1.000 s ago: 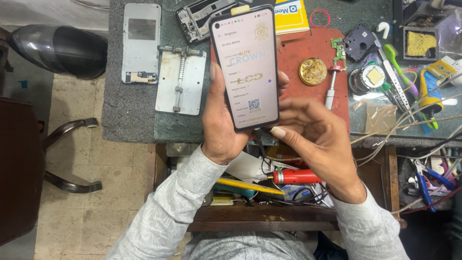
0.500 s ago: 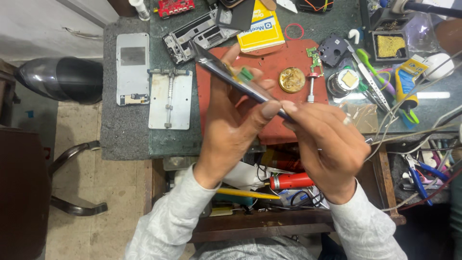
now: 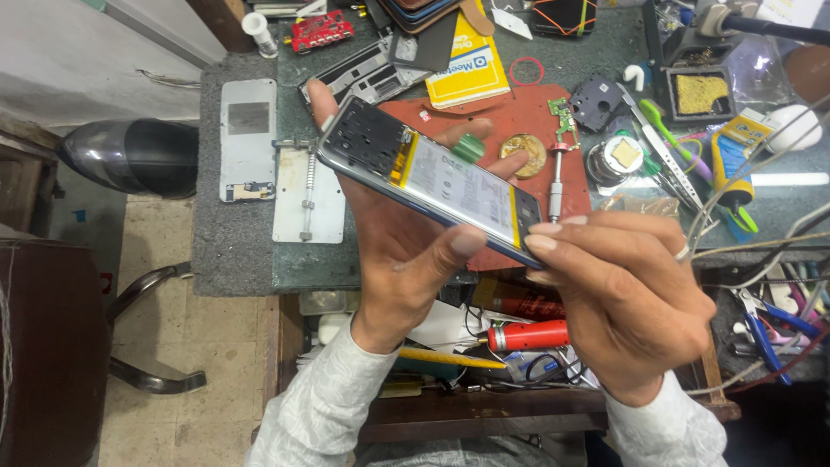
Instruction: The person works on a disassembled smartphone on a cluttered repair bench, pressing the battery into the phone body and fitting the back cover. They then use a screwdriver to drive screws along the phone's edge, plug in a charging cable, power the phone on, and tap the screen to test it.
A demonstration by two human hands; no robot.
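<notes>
i see my left hand (image 3: 393, 251) clamped around the opened grey smartphone with exposed battery (image 3: 428, 182), tilted above the red work mat (image 3: 519, 117); my right hand (image 3: 618, 298) pinches its lower corner.

A grey worktop (image 3: 233, 251) carries a red mat (image 3: 527, 117) at its middle. On the mat lie a round gold disc (image 3: 523, 149), a small green circuit strip (image 3: 566, 114) and a thin screwdriver (image 3: 555, 177). At the mat's far edge sits a yellow box (image 3: 471, 69). Left of the mat lie a metal clamp plate (image 3: 309, 192) and, further left, a grey phone back cover (image 3: 248, 138). A small red circuit board (image 3: 322, 29) sits at the far left. To the right are tweezers (image 3: 661, 156), a green-handled tool (image 3: 659, 123) and a tray of brass wool (image 3: 702, 93). Below the worktop's near edge, a red-handled tool (image 3: 529, 335) lies on a shelf. A dark chair (image 3: 130, 156) stands on the floor at the left.
</notes>
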